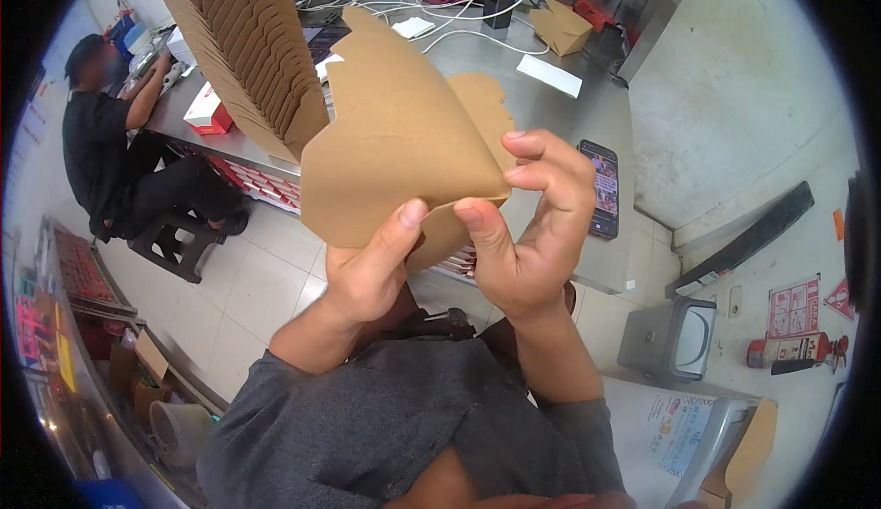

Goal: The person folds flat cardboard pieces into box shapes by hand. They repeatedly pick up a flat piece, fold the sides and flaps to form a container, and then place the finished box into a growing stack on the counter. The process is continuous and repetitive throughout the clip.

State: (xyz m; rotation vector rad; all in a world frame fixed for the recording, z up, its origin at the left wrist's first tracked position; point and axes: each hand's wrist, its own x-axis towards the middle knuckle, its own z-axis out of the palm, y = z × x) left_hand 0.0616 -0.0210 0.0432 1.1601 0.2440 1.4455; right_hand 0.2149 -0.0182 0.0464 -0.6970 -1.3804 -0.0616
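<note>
Between my hands, in front of my chest, is a brown cardboard box blank (385,142), partly folded, with notched flaps along its far edge. My left hand (367,270) grips its near edge, thumb on top and the fingers hidden beneath. At the right corner my right hand (532,224) pinches the folded card, its thumb below and its fingers curled above. Left of the blank, a tall stack of nested brown cardboard boxes (257,50) leans on the metal table (615,133).
A phone (601,188) lies on the table at right. Behind are white cables (459,15), a black power adapter (498,4), a folded brown box (562,27) and a white card (549,76). A seated person (110,142) works at far left. A grey bin (668,339) stands at right.
</note>
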